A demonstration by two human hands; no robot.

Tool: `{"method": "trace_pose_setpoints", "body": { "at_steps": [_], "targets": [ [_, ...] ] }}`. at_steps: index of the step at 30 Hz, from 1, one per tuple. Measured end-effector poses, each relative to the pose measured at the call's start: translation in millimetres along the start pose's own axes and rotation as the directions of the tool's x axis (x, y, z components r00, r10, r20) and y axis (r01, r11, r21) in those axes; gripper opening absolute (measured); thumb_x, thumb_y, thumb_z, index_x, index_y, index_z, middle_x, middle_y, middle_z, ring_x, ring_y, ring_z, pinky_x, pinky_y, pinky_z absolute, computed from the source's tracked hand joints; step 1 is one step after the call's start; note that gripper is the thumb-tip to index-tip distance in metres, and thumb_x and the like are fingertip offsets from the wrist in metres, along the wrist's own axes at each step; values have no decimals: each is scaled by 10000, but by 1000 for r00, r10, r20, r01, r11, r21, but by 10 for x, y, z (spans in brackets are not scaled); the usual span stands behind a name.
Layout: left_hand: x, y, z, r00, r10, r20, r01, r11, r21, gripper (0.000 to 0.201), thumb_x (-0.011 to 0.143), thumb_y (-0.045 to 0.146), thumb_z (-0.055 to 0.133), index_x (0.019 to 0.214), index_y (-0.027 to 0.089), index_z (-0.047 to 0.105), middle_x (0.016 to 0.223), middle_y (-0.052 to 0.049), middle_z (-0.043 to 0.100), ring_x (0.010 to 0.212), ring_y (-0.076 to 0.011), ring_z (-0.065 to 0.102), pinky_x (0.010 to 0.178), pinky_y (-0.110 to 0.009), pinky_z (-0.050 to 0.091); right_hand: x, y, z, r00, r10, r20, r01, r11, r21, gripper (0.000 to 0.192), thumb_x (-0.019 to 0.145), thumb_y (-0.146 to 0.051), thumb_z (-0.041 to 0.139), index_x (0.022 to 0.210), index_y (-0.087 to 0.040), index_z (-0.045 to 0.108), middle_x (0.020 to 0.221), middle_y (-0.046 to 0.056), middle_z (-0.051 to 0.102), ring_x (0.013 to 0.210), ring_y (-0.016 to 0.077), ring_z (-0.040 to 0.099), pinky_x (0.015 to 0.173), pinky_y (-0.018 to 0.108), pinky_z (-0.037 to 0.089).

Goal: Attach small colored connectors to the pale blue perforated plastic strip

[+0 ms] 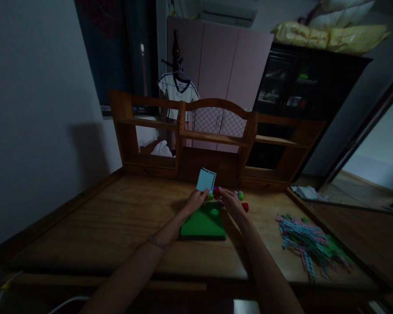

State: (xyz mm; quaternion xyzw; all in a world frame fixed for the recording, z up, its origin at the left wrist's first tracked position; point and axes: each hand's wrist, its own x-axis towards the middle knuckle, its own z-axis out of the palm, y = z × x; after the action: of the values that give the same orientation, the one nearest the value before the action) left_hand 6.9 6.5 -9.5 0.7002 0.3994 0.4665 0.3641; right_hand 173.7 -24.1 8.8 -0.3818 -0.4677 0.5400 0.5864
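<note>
A single view, taken from a camera worn on the person's head, looks forward and down across the wooden worktop [85,231]. The near edge of the worktop runs along the bottom of the frame, and both forearms enter from the lower middle, reaching away from the lens. The hands [196,201] meet near the frame's centre, at a moderate remove rather than close up. The wide lens bends straight lines (the walls lean outward at left and right). Beyond the worktop the view takes in the wooden shelf unit [216,139] across the middle and a dark cabinet [301,83] at upper right.
</note>
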Motion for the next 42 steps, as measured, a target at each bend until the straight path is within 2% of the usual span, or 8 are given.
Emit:
{"method": "trace_pose_setpoints", "body": {
  "at_steps": [11, 23, 32, 42],
  "targets": [
    [9, -10, 10, 1000, 26, 11, -26, 999, 36, 493, 823, 541, 359, 614, 144, 564, 569, -29, 566, 548, -141, 521, 539, -236, 367, -18, -4, -1, 1000, 3, 28, -1, 998, -60, 334, 650, -457, 694, 789, -157, 645, 686, 5, 611, 582, 107, 517, 562, 227, 381],
    [-5, 9, 7, 999, 18, 32, -19, 1000, 20, 492, 827, 535, 356, 613, 142, 560, 579, -36, 576, 540, -139, 510, 534, -236, 363, -21, -10, 20, 1000, -4, 29, 4, 1000, -17, 323, 659, -447, 692, 808, -164, 649, 730, 13, 622, 599, 106, 534, 580, 228, 409],
    [-7, 5, 12, 1000, 15, 26, -16, 999, 28, 498, 821, 539, 362, 616, 139, 574, 570, -35, 580, 534, -141, 519, 541, -238, 370, 6, 0, 16, 1000, 13, -7, -13, 1000, -2, 322, 693, -461, 670, 782, -154, 634, 683, 18, 609, 574, 95, 527, 559, 213, 421],
    [13, -29, 32, 1000, 2, 28, -3, 1000, 23, 498, 820, 546, 359, 618, 143, 569, 564, -33, 571, 518, -136, 503, 527, -237, 361, 10, 19, 15, 999, -21, -42, 19, 999, -32, 370, 638, -483, 699, 805, -157, 641, 665, 13, 612, 554, 100, 535, 532, 220, 419]
  ]
}}
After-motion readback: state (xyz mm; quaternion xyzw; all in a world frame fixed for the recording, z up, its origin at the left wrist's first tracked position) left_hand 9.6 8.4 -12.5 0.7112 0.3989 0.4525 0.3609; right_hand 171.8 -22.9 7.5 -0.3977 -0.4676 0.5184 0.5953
